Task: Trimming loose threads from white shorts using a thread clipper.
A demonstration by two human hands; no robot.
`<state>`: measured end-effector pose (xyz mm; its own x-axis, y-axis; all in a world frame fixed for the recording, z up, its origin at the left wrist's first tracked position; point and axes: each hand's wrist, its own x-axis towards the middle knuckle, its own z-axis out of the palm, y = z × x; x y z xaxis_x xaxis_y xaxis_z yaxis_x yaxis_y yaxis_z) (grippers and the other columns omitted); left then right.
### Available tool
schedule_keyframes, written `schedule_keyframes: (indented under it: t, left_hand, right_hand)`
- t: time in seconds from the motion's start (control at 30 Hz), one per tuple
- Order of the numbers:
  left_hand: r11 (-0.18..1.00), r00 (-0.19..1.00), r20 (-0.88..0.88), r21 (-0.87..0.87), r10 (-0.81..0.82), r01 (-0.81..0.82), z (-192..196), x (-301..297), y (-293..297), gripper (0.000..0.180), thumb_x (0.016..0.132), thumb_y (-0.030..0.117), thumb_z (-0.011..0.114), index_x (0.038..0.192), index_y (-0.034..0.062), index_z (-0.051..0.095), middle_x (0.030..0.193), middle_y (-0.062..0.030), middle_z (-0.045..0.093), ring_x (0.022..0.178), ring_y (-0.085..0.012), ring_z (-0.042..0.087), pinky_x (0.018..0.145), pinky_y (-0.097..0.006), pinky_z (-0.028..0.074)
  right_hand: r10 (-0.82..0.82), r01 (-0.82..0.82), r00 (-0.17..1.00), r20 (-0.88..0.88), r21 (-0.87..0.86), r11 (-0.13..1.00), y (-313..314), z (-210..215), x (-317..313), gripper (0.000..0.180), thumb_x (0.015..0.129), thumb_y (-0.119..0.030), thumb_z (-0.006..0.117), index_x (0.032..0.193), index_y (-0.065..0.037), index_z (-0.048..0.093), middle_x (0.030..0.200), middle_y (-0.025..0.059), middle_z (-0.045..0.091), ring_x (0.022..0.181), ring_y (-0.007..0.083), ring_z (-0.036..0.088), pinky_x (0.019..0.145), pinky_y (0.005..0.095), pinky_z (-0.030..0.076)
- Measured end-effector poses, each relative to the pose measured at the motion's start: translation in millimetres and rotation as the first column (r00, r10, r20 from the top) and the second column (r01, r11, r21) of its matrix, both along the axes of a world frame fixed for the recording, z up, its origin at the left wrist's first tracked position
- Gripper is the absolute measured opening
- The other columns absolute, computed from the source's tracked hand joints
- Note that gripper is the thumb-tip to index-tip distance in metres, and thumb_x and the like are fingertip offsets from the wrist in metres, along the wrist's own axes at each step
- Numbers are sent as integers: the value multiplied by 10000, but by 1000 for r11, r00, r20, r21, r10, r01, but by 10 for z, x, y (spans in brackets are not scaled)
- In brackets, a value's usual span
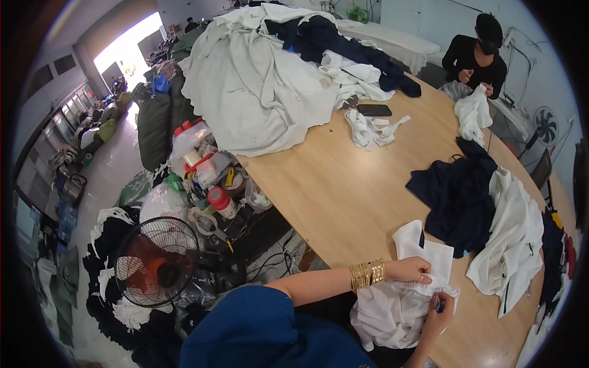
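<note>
Bunching in soft folds at the near edge of the table (331, 190), the white garment (386, 313) showed a gathered band up top. The left hand (410, 270) gripped that band; the right hand (439, 314) curled round a small dark object (439, 305), mostly covered and unidentifiable. Folds hid the garment's full shape; the frame cut off the right forearm (423, 354).

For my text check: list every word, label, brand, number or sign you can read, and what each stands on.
Nothing reads clearly.
Red-lidded container: label too small.
Yellow item: markings too small.
Black plastic bag: pale lettering, blurred.
White cloth in the left hand: no print shows.
</note>
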<state>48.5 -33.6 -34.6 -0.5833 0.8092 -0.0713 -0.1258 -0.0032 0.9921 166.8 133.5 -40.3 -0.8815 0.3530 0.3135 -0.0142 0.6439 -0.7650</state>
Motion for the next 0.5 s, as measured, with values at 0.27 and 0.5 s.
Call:
schedule_keyframes:
  t: [0.27, 0.5]
  left_hand:
    - [997, 980, -184, -11, 78, -82, 134, 134, 119, 201, 835, 222, 628, 792, 37, 564, 708, 22, 513, 659, -64, 434, 574, -231, 380]
    - [997, 963, 257, -34, 77, -71, 540, 202, -169, 142, 843, 167, 620, 834, 31, 581, 731, 43, 546, 642, -16, 456, 548, -184, 379]
  right_hand:
    - [-30, 28, 988, -154, -12, 1000, -295, 330, 138, 180, 696, -13, 683, 869, -16, 634, 916, 106, 544, 878, 231, 534, 753, 292, 428]
    - [-66, 34, 981, -185, -170, 985, -289, 660, 122, 91, 758, -16, 651, 764, -30, 561, 746, 31, 510, 653, 101, 451, 562, 221, 341]
